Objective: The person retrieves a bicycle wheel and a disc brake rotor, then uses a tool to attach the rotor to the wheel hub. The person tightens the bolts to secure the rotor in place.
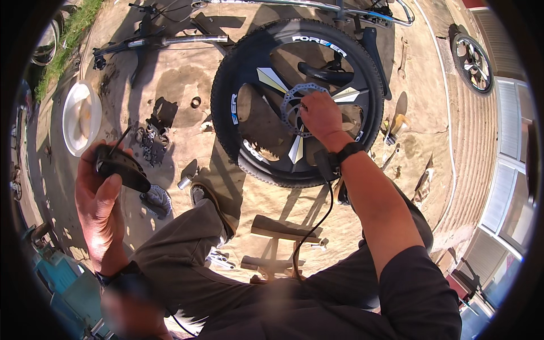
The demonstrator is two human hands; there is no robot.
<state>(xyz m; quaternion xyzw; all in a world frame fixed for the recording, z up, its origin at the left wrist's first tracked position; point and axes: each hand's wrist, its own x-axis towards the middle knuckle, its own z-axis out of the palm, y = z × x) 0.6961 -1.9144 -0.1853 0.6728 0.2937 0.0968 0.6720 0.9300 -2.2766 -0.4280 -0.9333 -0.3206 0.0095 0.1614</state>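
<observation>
My left hand (103, 192) grips a black tool (124, 173), apparently a folding hex key set, with one thin key sticking up. My right hand (319, 116) is at the centre of a black bicycle wheel (238, 68) lying flat, fingers bent over the hub of its silver-blue brake rotor (306, 89). What those fingers hold, if anything, is hidden. A second rotor (156, 199) lies below my left hand, near a small silver cylinder (185, 180).
Bike frame parts (187, 39) lie at the top on a tan sheet (419, 158), with a wrench (403, 54). A white basin (82, 119) and metal parts (152, 139) are at left. A smaller wheel (472, 63) is at upper right; a wooden stool (283, 228) sits between my legs.
</observation>
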